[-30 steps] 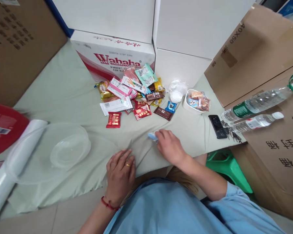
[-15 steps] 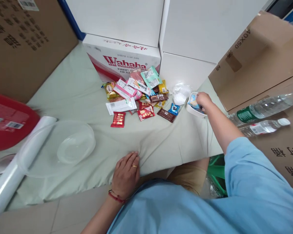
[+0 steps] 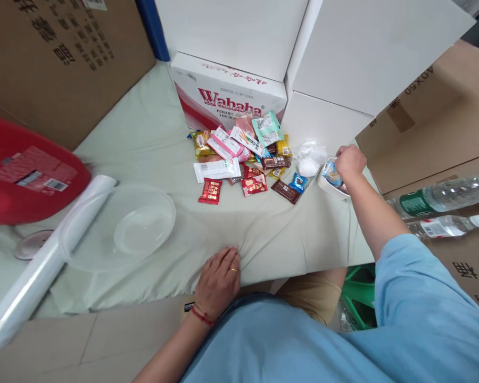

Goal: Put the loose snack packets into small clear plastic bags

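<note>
My left hand (image 3: pixel 218 276) lies flat on the table's near edge, palm down with fingers stretched out, and holds nothing. Out to the right, my right hand (image 3: pixel 350 162) is curled over the rim of a small white container (image 3: pixel 332 189). Its fingertips are hidden, so what they grip cannot be made out. Inside the container a blue wrapped snack (image 3: pixel 330 173) shows beside the fingers. To its left are a crumpled clear plastic bag (image 3: pixel 310 158), a small blue packet (image 3: pixel 298 183) and a brown wrapped bar (image 3: pixel 286 191). A pile of packaged snacks (image 3: pixel 243 146) lies farther left.
A Wahaba carton (image 3: pixel 231 98) and white boxes (image 3: pixel 327 119) stand behind the snacks. On the left are a clear plastic lid (image 3: pixel 88 250), a white roll (image 3: pixel 35 282) and a red jug (image 3: pixel 27 175). Plastic bottles (image 3: pixel 447 226) and a cardboard box (image 3: pixel 431 133) are at the right.
The view has swung left, so things appear farther right. My right hand has risen slightly at the white container. My left hand still rests on the table edge.
</note>
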Demonstrator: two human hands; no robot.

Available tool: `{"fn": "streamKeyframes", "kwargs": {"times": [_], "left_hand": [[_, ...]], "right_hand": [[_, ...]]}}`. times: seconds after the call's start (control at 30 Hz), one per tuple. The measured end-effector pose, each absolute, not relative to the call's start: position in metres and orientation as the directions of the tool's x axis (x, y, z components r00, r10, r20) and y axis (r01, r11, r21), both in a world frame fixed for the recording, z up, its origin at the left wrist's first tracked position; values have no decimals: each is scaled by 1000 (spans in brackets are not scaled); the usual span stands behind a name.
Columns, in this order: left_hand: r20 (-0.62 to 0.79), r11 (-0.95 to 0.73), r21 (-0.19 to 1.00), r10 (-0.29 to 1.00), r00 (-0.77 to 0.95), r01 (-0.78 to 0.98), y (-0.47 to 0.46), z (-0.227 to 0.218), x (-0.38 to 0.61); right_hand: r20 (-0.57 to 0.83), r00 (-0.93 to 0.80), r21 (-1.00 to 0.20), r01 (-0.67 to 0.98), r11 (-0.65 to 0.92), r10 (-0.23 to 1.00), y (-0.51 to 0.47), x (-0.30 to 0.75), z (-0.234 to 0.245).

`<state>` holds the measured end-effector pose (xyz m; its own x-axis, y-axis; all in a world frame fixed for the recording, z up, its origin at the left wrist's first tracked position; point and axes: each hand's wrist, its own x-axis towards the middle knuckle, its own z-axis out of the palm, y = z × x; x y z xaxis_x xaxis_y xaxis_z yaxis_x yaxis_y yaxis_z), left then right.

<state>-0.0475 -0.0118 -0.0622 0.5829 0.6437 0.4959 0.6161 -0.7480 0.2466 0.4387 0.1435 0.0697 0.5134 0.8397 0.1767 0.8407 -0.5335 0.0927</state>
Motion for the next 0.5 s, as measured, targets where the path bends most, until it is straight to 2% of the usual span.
{"fn": "streamKeyframes", "kwargs": {"times": [0.1, 0.23, 0.33, 0.4, 0.5], "left_hand": [[502, -748, 239, 641, 581, 619, -12, -62, -47], [509, -751, 246, 638, 578, 612, -13, -64, -48], [500, -738, 286, 659, 562, 612, -14, -66, -48], [488, -725, 296, 674, 554, 622, -15, -68, -48], [480, -720, 286, 678, 556, 632, -16, -69, -48]], "right_hand": [[175, 478, 115, 858, -500, 861, 167, 423, 69], [37, 290, 172, 941, -292, 956, 195, 383, 50], [-8, 155, 220, 964, -149, 988, 210, 357, 34], [-9, 122, 217, 969, -117, 993, 217, 349, 29], [16, 157, 173, 972, -157, 987, 224, 348, 36]]}}
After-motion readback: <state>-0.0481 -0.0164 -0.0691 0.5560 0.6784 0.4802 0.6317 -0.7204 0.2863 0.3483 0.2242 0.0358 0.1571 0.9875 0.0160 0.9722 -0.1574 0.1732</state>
